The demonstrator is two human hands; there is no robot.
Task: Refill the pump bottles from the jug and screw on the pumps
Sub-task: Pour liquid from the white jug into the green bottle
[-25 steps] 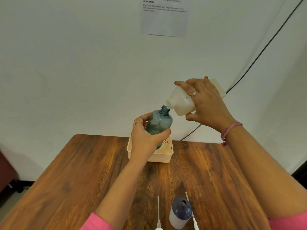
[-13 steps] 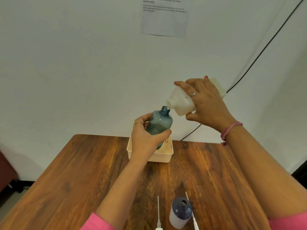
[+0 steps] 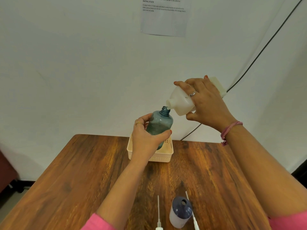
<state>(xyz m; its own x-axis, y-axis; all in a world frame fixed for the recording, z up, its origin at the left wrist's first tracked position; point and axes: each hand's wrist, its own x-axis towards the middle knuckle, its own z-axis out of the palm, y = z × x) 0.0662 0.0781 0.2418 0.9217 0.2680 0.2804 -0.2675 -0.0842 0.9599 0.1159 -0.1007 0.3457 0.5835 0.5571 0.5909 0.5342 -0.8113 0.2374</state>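
Gripping the blue bottle (image 3: 159, 126) around its middle, the left hand (image 3: 146, 138) holds it raised just above the cream basket (image 3: 163, 156), fingers (image 3: 141, 121) clamped on its sides. Right of the bottle, the right hand (image 3: 206, 103) wraps the white jug (image 3: 180, 103), tilted so its spout touches the bottle's open neck. Nearer than the basket, a second bottle (image 3: 180, 213) stands on the worktop (image 3: 69, 171) between two pump tubes (image 3: 158, 211).

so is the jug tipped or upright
Tipped: the right hand holds the jug nearly sideways, spout down at the blue bottle's open neck.
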